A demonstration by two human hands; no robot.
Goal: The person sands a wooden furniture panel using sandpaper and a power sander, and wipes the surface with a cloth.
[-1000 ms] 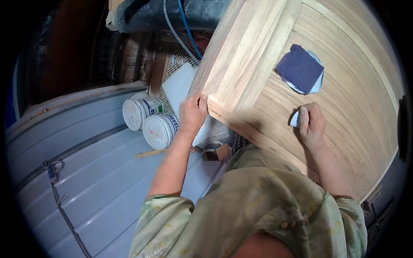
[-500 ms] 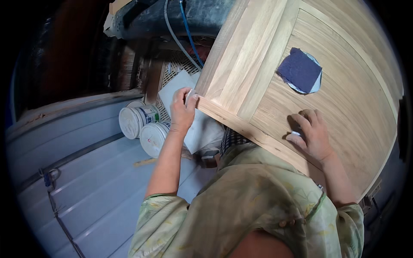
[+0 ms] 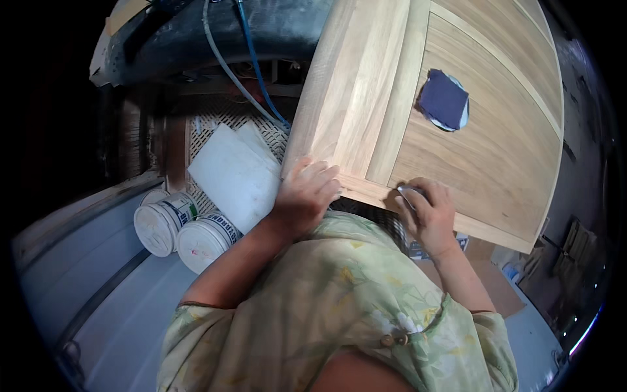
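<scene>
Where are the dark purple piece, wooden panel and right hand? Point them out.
Dark purple piece (image 3: 443,100): head view, middle of its face.
Wooden panel (image 3: 493,160): head view, bare wood.
Right hand (image 3: 434,214): head view, back of it.

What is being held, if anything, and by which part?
The right hand pinches a small pale piece; its gripped part is hidden. The left hand touches the wooden panel at its edge.

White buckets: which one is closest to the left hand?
The right bucket, lower in the picture; the left bucket sits farther from the left hand.
</scene>
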